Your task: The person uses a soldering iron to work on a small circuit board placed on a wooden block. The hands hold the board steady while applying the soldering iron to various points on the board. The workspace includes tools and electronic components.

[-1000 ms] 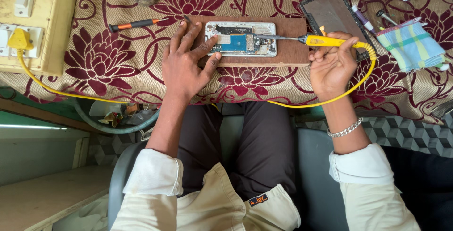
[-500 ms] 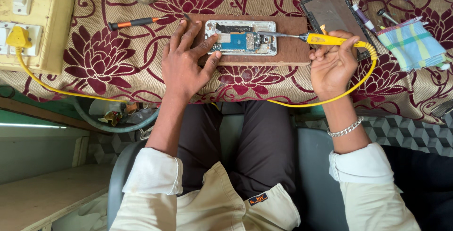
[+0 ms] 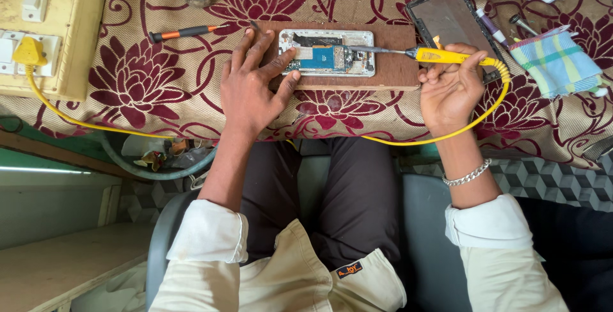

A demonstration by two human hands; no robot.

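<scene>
Fingers of our left hand point(image 3: 252, 89) lie spread, pinning the opened phone point(image 3: 327, 52) to its wooden board point(image 3: 389, 69), while our right hand point(image 3: 450, 89) pinches the yellow soldering iron point(image 3: 447, 55), tip on the phone's right half.

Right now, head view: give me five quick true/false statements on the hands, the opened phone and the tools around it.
1. The right hand holds a yellow soldering iron with its tip on the opened phone. True.
2. The left hand grips the orange-handled screwdriver. False: the screwdriver lies loose on the cloth, and the left hand rests flat on the phone's left end.
3. The phone lies on a wooden board. True.
4. The iron's yellow cord ends in a yellow plug at the switch panel on the left. True.
5. The checked cloth covers the phone. False: it lies apart, at the right edge of the table.
</scene>
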